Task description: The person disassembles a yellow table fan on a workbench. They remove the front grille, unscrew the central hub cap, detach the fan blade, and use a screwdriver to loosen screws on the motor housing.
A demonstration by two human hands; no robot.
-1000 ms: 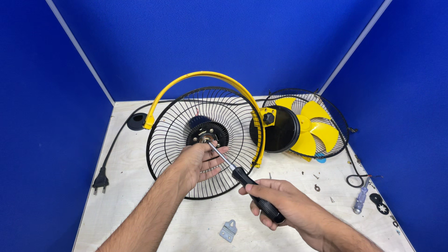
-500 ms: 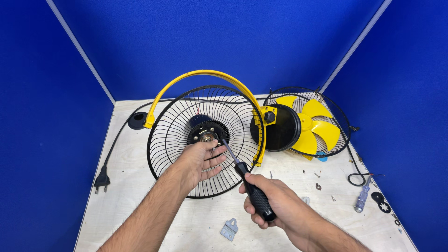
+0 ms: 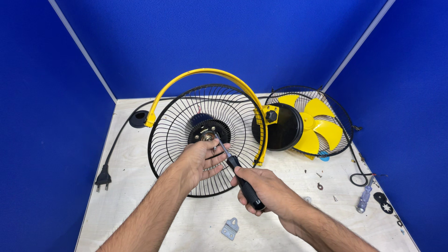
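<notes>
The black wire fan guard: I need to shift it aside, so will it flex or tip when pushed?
The black wire fan guard stands tilted against the yellow frame, so it may tip. Thin open wires suggest lightness and slight springiness.

Open tabletop (image 3: 140, 205) at near left, bare up to the plug (image 3: 103, 179) and its cord (image 3: 122, 130) along the left edge. Centre blocked by the upright wire guard (image 3: 186, 116) and yellow hoop (image 3: 205, 73). Right rear filled by the second guard with yellow blades (image 3: 317, 126). Small bracket (image 3: 230, 228) near front; screws, washers and a small screwdriver (image 3: 363, 199) scattered at right edge.
</notes>
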